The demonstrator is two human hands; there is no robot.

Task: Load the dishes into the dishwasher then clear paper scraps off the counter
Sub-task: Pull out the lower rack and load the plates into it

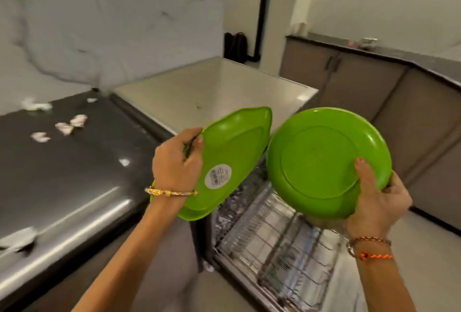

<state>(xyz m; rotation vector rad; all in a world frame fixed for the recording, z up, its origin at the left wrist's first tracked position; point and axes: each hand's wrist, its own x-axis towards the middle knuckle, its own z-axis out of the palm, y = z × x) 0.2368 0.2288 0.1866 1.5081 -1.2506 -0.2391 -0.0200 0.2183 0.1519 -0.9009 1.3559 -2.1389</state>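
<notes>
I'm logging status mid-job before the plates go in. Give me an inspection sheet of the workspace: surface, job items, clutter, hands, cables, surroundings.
Surface: dark counter at left, glossy; pale steel top beyond it.
Job's things: two green plates, undersides to camera; labelled plate at left, round plate at right. Dishwasher rack pulled out below them, no dishes seen in it.
Clutter: paper scraps scattered on the dark counter, one more scrap near its front edge.
Hands: left hand grips the labelled plate's rim; right hand holds the round plate, thumb on its base.
Cables: nothing seen.
Surroundings: marbled wall, grey cabinets at right.
</notes>
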